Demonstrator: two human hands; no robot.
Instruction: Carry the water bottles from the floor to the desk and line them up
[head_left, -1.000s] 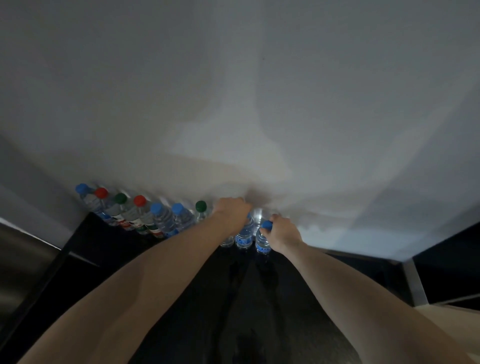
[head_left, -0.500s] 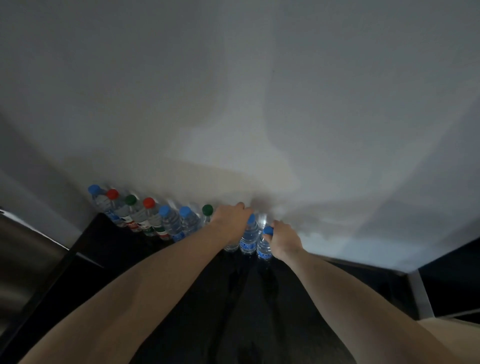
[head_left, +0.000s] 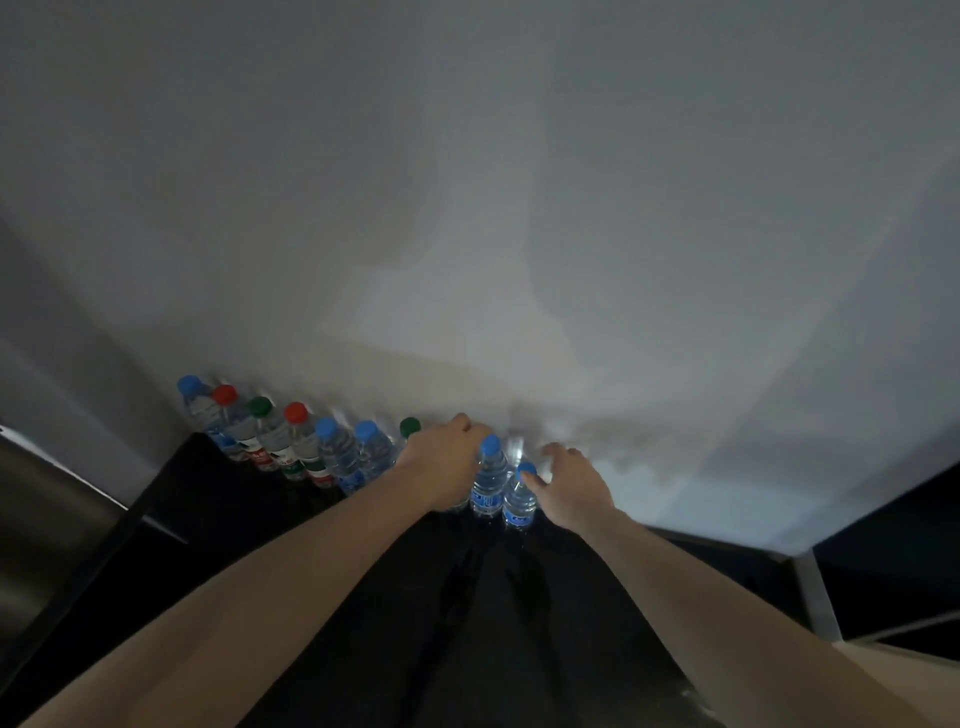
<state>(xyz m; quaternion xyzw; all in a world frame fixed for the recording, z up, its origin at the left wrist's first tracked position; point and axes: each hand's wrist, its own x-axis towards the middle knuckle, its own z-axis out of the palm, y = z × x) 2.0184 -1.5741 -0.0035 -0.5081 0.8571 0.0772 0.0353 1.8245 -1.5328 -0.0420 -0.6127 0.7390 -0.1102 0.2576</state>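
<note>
Several water bottles stand in a row against the wall on the dark desk (head_left: 332, 613), with blue, red and green caps, starting from a blue-capped bottle (head_left: 193, 400) at the far left. My left hand (head_left: 448, 463) curls over the top of a bottle that it mostly hides, just right of a green-capped bottle (head_left: 410, 426). Two blue-capped bottles follow: one (head_left: 488, 480) beside my left hand, and the row's last bottle (head_left: 519, 501). My right hand (head_left: 574, 483) is beside that last bottle with fingers spread, its thumb at the cap.
A pale wall (head_left: 467, 208) rises directly behind the bottles. A grey metallic surface (head_left: 47, 525) lies off the desk's left edge. At the right, a light frame post (head_left: 821, 592) borders a dark opening. The desk surface runs on to the right of the last bottle.
My right hand has let go of the last bottle's cap and spread its fingers. My left hand stays over its bottle. The view shifted slightly, so the row appears further right.
</note>
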